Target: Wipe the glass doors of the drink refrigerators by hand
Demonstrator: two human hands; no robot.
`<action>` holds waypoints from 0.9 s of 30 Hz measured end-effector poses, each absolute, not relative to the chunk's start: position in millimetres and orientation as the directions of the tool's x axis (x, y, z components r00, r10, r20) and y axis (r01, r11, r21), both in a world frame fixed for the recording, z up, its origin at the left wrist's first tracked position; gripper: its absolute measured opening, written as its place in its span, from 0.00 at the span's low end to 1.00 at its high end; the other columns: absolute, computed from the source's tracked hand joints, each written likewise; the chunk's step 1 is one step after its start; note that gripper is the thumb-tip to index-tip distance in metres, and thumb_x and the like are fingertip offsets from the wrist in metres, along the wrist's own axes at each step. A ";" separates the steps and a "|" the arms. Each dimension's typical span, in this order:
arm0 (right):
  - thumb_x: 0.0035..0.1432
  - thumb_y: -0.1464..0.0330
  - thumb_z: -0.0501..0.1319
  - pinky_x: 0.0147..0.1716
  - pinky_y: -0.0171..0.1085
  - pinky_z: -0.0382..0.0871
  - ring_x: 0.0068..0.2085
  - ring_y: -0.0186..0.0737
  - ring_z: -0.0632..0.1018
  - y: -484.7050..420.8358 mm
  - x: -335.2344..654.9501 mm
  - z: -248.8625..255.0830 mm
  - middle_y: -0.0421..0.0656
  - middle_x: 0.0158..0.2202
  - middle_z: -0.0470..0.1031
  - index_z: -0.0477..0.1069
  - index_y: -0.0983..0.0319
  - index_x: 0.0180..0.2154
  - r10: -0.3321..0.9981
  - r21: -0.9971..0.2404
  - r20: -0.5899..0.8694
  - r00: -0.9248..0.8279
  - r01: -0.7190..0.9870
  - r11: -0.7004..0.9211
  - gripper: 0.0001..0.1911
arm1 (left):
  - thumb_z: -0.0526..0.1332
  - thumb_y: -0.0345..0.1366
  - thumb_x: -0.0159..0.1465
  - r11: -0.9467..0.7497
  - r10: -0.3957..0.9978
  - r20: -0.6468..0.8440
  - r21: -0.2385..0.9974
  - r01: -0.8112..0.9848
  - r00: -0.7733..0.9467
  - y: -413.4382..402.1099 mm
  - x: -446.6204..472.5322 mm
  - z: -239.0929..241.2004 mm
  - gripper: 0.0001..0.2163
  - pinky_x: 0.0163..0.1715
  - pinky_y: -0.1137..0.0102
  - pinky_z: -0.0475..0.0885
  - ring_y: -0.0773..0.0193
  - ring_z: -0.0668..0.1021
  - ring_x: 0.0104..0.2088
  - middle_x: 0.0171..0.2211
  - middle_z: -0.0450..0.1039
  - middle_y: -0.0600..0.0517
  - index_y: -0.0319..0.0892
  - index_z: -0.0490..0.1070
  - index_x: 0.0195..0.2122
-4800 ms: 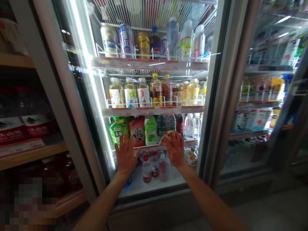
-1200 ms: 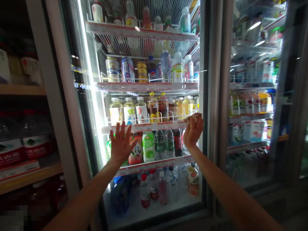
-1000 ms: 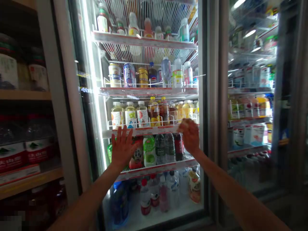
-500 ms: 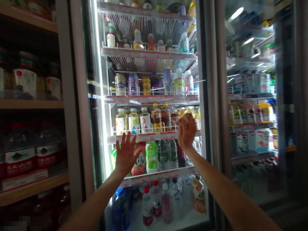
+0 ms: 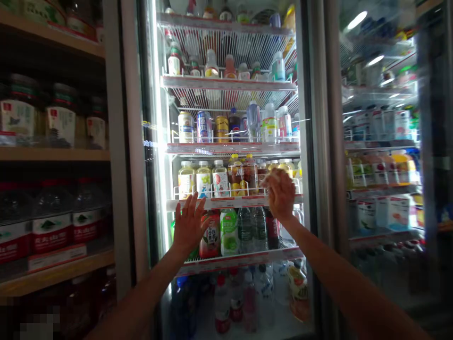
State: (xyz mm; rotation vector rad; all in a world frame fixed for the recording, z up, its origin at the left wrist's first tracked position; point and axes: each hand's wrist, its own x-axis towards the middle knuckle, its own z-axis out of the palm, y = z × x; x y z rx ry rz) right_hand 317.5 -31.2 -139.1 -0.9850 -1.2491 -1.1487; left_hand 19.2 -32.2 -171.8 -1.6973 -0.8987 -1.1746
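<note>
In front of me is a drinks fridge behind a glass door that carries faint reflections. My left hand is spread with its fingers up against or close to the glass, in front of the lower shelves; actual contact is hard to tell. Farther right, my right hand is closed at the glass, before the row with the yellow-capped bottles. Something pale and crumpled, looking like a cloth, shows at its fingers. Behind the hands stand a red-labelled bottle and a green bottle.
Wooden shelves with jars and red-labelled water bottles stand to the left. A metal door frame separates this fridge from another lit one on the right. Several bottles stand at the fridge bottom, among them a red-capped one.
The view has turned slightly left, so the fridge and shelves sit farther right in the picture. Both hands keep nearly the same places and shapes in front of the glass.
</note>
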 end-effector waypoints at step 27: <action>0.59 0.68 0.49 0.57 0.52 0.53 0.63 0.49 0.53 -28.7 306.0 -91.7 0.45 0.61 0.56 0.64 0.56 0.53 -0.011 0.353 0.933 -0.359 0.913 0.206 0.20 | 0.51 0.45 0.64 -0.366 0.119 0.956 -0.207 0.907 0.266 -23.6 8.2 -142.5 0.27 0.61 0.52 0.46 0.52 0.49 0.65 0.64 0.48 0.43 0.43 0.49 0.63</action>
